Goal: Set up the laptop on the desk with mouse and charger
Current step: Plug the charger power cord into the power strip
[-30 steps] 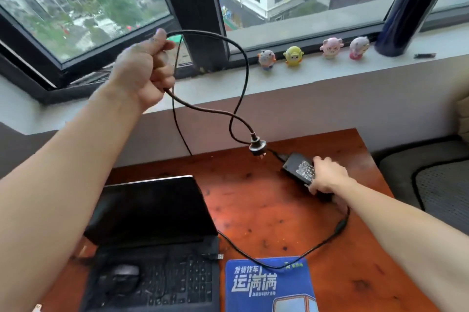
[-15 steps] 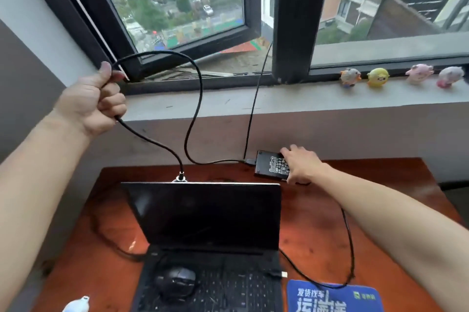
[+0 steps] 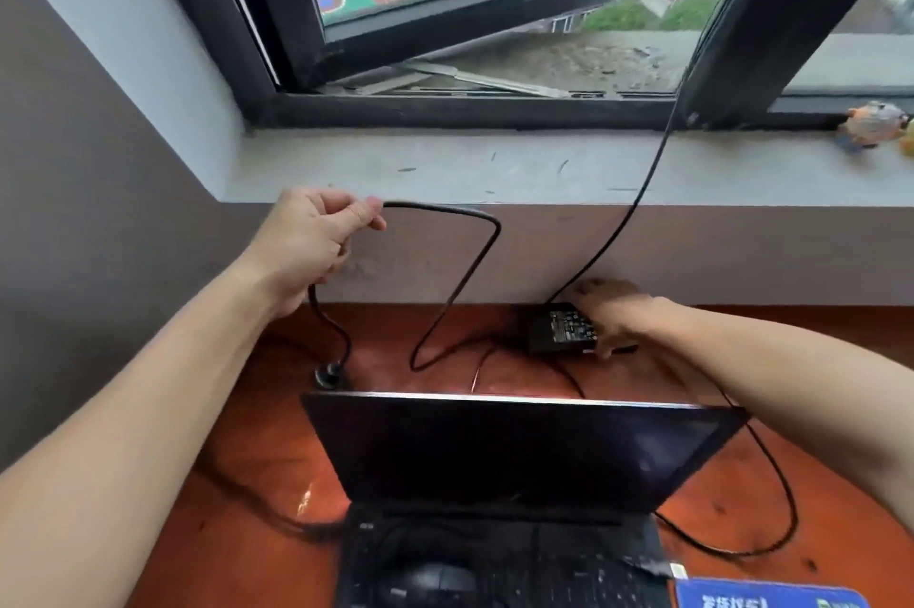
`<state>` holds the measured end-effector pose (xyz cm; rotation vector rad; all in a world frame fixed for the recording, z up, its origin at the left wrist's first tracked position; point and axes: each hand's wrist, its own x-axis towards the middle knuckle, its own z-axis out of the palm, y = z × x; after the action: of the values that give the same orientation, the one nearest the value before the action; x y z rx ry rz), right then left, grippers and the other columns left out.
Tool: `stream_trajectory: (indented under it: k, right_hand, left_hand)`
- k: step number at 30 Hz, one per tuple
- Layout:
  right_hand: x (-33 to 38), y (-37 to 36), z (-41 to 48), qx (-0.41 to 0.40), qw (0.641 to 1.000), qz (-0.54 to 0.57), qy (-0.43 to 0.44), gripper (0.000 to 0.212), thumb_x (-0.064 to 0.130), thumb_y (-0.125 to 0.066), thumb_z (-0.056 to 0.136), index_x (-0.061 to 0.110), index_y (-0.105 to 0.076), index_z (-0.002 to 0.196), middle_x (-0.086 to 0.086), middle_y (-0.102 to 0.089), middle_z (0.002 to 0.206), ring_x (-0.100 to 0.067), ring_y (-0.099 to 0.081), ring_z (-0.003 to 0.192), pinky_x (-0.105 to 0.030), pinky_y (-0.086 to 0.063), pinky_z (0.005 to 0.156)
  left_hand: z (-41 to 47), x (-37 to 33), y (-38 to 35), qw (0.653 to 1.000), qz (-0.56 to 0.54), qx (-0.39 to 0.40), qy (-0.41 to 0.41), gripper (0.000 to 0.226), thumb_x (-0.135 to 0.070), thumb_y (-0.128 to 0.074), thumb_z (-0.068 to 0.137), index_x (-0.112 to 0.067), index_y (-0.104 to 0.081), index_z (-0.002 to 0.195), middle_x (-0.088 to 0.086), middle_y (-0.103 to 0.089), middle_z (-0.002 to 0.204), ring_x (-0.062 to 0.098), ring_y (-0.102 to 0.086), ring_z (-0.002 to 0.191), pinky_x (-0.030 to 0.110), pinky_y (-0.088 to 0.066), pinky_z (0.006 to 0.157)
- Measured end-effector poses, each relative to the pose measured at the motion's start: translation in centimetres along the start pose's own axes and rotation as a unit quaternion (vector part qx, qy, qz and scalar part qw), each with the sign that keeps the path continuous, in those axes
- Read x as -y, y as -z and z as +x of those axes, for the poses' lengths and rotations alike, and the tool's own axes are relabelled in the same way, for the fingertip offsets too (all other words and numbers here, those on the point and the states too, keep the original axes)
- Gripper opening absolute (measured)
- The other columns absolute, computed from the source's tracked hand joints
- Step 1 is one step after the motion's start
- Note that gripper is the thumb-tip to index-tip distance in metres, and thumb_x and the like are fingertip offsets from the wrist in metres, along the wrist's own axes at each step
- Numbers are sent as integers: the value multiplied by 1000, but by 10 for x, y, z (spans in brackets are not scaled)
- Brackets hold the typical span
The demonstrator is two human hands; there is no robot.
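Left hand (image 3: pixel 316 246) is up, clenched round the thick black power cable (image 3: pixel 475 261), whose round plug (image 3: pixel 330 372) hangs just below that wrist at the reddish wooden desk (image 3: pixel 247 533). Right hand (image 3: pixel 616 315) grasps the black rectangular charger brick (image 3: pixel 556 328), far side. Between both forearms sits the open black laptop (image 3: pixel 519 449), with a black mouse (image 3: pixel 435 585) on its keyboard.

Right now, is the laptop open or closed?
Open. The laptop has its lid raised, with the dark screen showing, and the mouse lies on the uncovered keyboard.
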<state>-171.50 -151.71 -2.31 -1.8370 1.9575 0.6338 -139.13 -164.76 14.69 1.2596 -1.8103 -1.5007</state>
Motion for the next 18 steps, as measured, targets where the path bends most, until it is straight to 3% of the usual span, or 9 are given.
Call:
stream_trajectory:
  k: [5, 8, 11, 15, 18]
  right_hand:
    - [3, -10, 12, 35, 999, -20, 8, 108, 34, -86, 52, 21, -31, 144, -7, -47, 138, -29, -52, 121, -38, -50, 93]
    - [4, -12, 17, 42, 999, -32, 6, 109, 33, -88, 53, 13, -30, 143, -11, -46, 138, -31, -51, 122, -37, -49, 93]
    - [9, -9, 21, 67, 997, -31, -8, 111, 36, -90, 56, 7, -28, 144, -14, -44, 141, -31, -49, 125, -35, -46, 97]
    - [20, 13, 20, 77, 995, 52, -34, 81, 47, -85, 62, 14, -51, 128, -8, -58, 129, -28, -58, 114, -31, -49, 90]
    - [30, 39, 7, 44, 976, 212, -19, 68, 41, -84, 67, 12, -58, 123, -5, -64, 119, -27, -62, 105, -25, -46, 76]
  left_hand:
    - [20, 13, -24, 992, 118, 36, -35, 29, -28, -59, 93, -4, -69, 80, -13, -33, 32, 5, -28, 30, 22, -22, 42]
    - [31, 16, -34, 984, 159, 62, -48, 30, -32, -61, 92, -9, -70, 75, -12, -29, 34, 7, -24, 33, 16, -20, 38]
    - [36, 18, -42, 975, 196, 83, -56, 29, -35, -63, 90, -16, -70, 69, -12, -39, 41, 5, -31, 38, 14, -24, 42]
    - [36, 18, -45, 970, 223, 81, -53, 30, -38, -64, 89, -18, -70, 67, -4, -49, 54, 10, -39, 52, 27, -33, 57]
    - [26, 15, -41, 967, 241, 70, -53, 29, -38, -63, 89, -20, -71, 67, -12, -47, 45, 3, -40, 46, 24, -33, 51]
